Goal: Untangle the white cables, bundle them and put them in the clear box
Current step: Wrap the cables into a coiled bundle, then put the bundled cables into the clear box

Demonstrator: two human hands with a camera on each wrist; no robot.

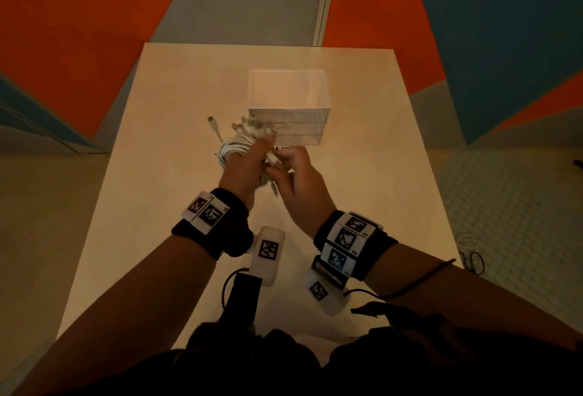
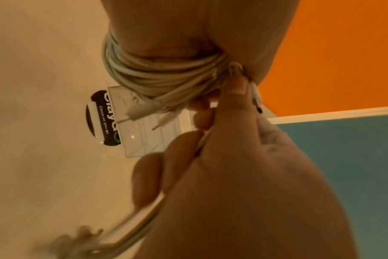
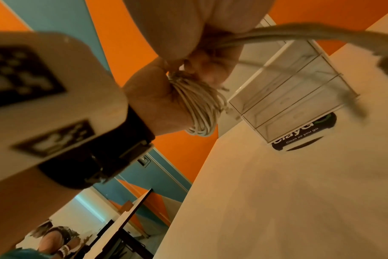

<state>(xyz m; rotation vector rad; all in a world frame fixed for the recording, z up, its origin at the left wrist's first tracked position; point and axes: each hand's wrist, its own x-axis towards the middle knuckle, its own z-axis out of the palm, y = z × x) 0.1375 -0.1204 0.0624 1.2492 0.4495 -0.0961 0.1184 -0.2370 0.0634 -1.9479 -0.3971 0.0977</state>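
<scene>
1. The left hand [image 1: 243,168] was closed around a coil of white cables [image 1: 232,151], which was held above the table [image 1: 362,174], just near of the clear box [image 1: 288,105].
2. In the right wrist view, the coil was seen wound in many turns and gripped in that hand's fist; the strands lay side by side, with no knots visible.
3. The right hand [image 1: 299,187] was curled on loose cable ends [image 1: 273,174], pinched close against the left hand; in the left wrist view its thumb was pressed onto the wrap.
4. Several plugs [image 1: 249,124] were left sticking out of the far side of the coil, and one plug [image 1: 212,121] stood apart to the left.
5. A blurred length of cable [image 3: 321,31] was seen trailing free in the right wrist view, so the winding was judged not quite finished.
6. The untangling was judged to be largely done and the bundling to be in its last stage, with the loose ends being wrapped or tucked.
7. The box was seen standing on the table over a dark round sticker [image 3: 304,138]; nothing was visible inside it, so far as its clear walls allowed.
8. Securing the ends and placing the bundle in the box were judged to be what remained.
</scene>
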